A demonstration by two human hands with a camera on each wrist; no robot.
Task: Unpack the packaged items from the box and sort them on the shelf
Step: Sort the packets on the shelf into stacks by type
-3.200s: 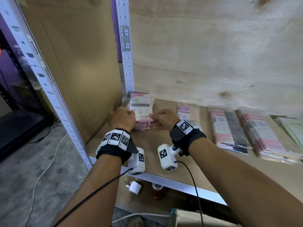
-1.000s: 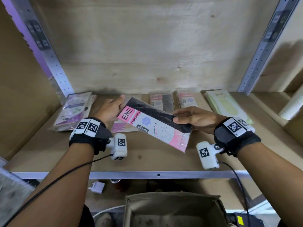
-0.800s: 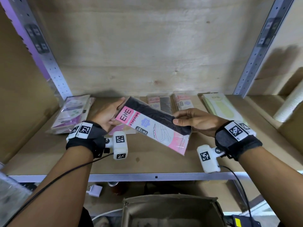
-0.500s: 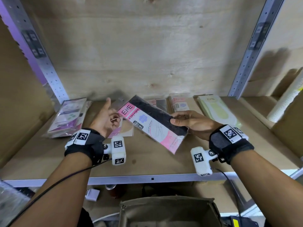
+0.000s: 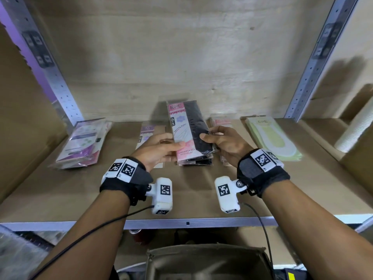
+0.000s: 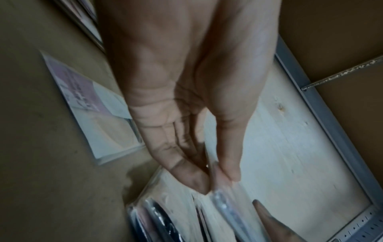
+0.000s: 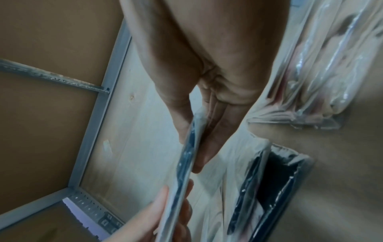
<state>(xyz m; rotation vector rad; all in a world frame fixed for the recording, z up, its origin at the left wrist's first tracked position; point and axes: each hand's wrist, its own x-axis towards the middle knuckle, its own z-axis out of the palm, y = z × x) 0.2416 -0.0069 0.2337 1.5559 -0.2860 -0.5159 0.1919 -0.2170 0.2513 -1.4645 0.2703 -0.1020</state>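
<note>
The wooden shelf takes up most of the head view, with the open cardboard box below its front rail, and five groups of packets lie across the board: a purple-printed pile at the far left, a pale lilac packet behind the left hand, a black-and-pink stack in the middle, a pink-topped pile behind the right hand, and a green-insole pile at the right. How many packets each pile holds is hard to say, as the plastic edges blur together. Over the middle stack both hands hold one black ENE stocking packet, tilted up at its far end. The left hand pinches the pink near-left edge between thumb and fingers; the right hand pinches the black right edge the same way, fingers clamped on the plastic. The step in hand looks like placing this packet on its matching stack. The next move calls for lowering it flat, squaring its edges with the packets beneath, then letting go with both hands before reaching back to the box.
</note>
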